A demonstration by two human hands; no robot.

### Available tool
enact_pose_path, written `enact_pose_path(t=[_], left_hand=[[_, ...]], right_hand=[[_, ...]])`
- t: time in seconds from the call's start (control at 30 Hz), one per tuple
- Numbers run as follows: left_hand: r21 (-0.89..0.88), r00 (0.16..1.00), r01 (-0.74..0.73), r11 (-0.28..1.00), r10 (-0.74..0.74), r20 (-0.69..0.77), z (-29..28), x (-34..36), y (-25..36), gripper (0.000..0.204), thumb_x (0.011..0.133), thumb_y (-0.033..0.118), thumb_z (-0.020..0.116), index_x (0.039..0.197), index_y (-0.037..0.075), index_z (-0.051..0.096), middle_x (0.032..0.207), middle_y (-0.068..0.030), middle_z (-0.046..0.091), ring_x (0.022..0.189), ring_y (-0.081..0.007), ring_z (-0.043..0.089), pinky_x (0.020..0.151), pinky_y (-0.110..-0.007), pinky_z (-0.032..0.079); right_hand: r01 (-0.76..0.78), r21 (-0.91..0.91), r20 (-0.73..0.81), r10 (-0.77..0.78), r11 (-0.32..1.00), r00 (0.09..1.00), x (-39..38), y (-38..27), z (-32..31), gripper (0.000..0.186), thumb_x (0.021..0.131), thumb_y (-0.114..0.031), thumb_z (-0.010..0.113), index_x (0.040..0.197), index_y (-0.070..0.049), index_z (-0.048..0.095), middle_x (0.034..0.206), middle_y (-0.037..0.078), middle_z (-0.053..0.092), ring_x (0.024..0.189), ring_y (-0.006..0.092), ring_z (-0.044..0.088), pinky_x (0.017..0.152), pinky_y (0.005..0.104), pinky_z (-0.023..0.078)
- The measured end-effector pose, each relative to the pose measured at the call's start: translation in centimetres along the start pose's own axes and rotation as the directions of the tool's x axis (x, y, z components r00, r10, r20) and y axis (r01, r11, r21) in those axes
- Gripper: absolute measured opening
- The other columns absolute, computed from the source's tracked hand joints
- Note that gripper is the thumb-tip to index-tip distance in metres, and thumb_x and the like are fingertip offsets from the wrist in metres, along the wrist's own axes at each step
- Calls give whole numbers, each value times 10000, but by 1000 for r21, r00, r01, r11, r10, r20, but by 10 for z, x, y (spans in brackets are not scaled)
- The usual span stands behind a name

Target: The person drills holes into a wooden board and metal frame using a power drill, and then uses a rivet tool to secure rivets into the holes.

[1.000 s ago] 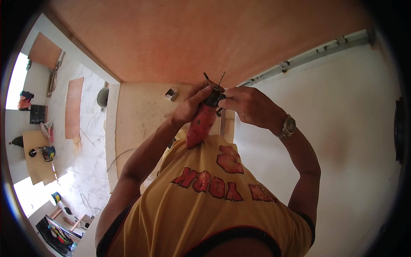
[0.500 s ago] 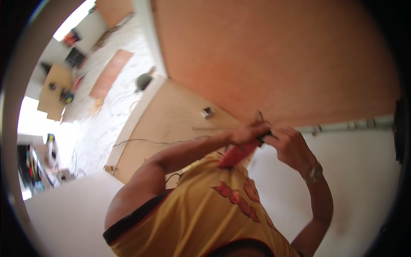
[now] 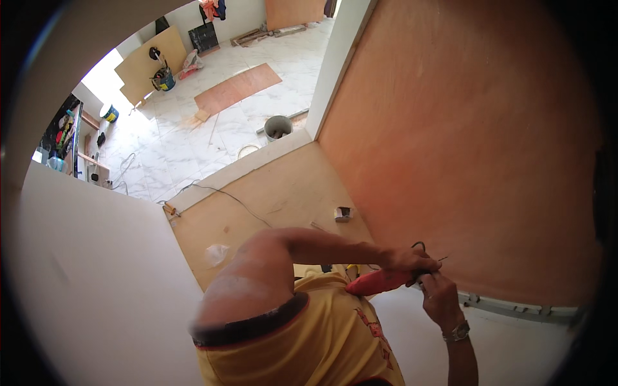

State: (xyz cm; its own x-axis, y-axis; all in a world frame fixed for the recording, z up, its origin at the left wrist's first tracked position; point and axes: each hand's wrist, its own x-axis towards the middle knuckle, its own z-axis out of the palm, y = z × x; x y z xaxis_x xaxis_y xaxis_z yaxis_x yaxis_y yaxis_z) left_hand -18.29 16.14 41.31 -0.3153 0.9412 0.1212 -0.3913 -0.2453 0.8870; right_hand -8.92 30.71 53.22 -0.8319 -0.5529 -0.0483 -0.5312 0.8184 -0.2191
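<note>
A red power drill (image 3: 378,282) lies level against the front of my yellow jersey, its rear end touching the cloth. Around its dark front end my left hand (image 3: 412,259) is closed. My right hand (image 3: 441,297), with a watch on the wrist, pinches the same end from the near side. A thin drill bit (image 3: 444,258) pokes out beyond the fingers. Just above the left hand curves a small black loop (image 3: 418,244); its kind is unclear. The fingers cover most of the drill's front.
An orange-brown wood panel (image 3: 463,141) rises on the right, with a metal rail (image 3: 515,307) along its edge. On the board floor (image 3: 277,174) lie a small box (image 3: 343,214), a cord (image 3: 238,201) and clear plastic (image 3: 217,255). Beyond the sill stand a grey bucket (image 3: 279,127) and a tool bucket (image 3: 163,78).
My view has swung, so the room sits further right and lower in it. Both hands stay together at the drill's front, and the bit now shows clearly.
</note>
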Motion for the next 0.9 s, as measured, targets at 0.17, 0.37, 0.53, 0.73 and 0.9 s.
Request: enact_pose_path(t=[0.17, 0.37, 0.53, 0.73, 0.9], left_hand=[[37, 994, 99, 994, -101, 38, 0, -7, 15, 676, 1071, 559, 359, 841, -3, 656, 653, -79, 644, 599, -174, 638, 615, -340, 514], [166, 994, -66, 984, 79, -72, 4, 2, -9, 571, 1077, 498, 377, 959, 13, 655, 726, -82, 655, 609, -172, 641, 580, -325, 523], [175, 983, -180, 968, 181, 11, -29, 15, -29, 383, 1057, 344, 439, 1131, 34, 651, 976, -114, 687, 893, -249, 681, 806, -413, 546], [822, 822, -436, 366, 533, 199, -32, 6, -27, 386, 994, 300, 507, 1247, 25, 602, 1124, -186, 658, 977, -333, 657, 856, -401, 527], [147, 989, 114, 983, -98, -110, -16, 7, 1, 429, 1074, 347, 415, 976, 0, 647, 808, -47, 652, 764, -115, 601, 718, -282, 500]], right_hand=[[17, 140, -55, -9, 990, 998, -3, 1, 7, 167, 804, -87, 737, 878, -57, 590, 856, 146, 631, 717, 352, 615, 634, 465, 494], [-21, 5, -157, 22, 1000, 987, -4, 7, 26, 182, 811, -154, 758, 868, -70, 607, 835, 153, 631, 720, 355, 626, 616, 452, 484], [-37, -14, -204, 33, 999, 978, 3, 12, 26, 217, 817, -242, 766, 863, -99, 609, 813, 146, 635, 694, 353, 612, 628, 462, 478], [47, -61, -235, -60, 997, 970, -5, 31, 29, 228, 827, -258, 759, 816, -117, 580, 831, 88, 645, 660, 296, 609, 652, 429, 483], [-9, 52, -411, 30, 999, 911, -4, 29, 56, 306, 716, -182, 827, 783, -103, 538, 834, 76, 633, 652, 285, 602, 589, 404, 494]])
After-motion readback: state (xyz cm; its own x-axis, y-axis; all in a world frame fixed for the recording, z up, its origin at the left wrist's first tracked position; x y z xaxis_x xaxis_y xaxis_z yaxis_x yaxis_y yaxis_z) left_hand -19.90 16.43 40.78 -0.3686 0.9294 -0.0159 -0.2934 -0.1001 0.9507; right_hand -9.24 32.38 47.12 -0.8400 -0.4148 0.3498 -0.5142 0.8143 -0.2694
